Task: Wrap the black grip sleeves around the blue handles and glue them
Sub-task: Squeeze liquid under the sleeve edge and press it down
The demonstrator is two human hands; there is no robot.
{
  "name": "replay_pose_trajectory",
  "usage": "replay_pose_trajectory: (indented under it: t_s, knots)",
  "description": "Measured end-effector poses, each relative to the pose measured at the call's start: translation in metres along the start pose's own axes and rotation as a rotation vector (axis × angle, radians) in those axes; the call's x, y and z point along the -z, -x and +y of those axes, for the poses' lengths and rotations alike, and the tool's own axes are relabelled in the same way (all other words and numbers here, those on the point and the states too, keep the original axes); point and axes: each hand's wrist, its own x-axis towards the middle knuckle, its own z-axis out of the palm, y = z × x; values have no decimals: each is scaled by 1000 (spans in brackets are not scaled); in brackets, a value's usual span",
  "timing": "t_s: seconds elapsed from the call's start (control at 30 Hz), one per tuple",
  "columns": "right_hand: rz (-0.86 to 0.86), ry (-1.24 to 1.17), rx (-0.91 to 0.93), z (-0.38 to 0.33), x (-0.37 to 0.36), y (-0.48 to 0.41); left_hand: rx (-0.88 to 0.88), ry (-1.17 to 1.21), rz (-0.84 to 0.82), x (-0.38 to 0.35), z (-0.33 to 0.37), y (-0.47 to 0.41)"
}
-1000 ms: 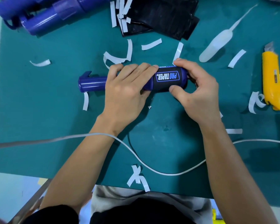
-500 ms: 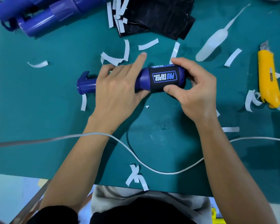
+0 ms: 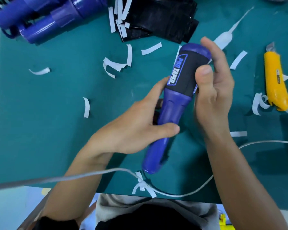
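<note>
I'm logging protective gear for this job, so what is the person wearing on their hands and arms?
Nothing on either: left hand and right hand are bare, no gloves, rings or watch visible. Forearms are uncovered; a black shirt sleeve starts high on the left arm.

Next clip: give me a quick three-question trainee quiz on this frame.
1. True or false: the yellow knife lies on the green mat, untouched.
2. Which hand's thumb presses the black grip sleeve? A left; B right; C neither.
3. What words are printed on that sleeve?
Key: 1 true; 2 B, the right hand; 3 PRO TAPER.
</note>
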Motion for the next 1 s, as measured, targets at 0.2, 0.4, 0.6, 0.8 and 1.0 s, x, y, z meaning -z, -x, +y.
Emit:
replay_pose_trajectory:
  t_s: [0.2,0.4,0.6,0.8,1.0]
  knots:
    - [-123,4,-250,2,-5,-7,19,108,104,-11,-21,-20]
    - [-270,-12,-356,7,3,-11,-15,246,298,3,-25,-30]
    - [-278,62,-409,10,12,-10,-26,294,393,-8,-23,-39]
    - [-287,51,-389,6,10,-10,-32,311,405,-10,-23,-41]
    - [-440,-265,-542,11,15,-11,-23,294,435,-10,-28,-42]
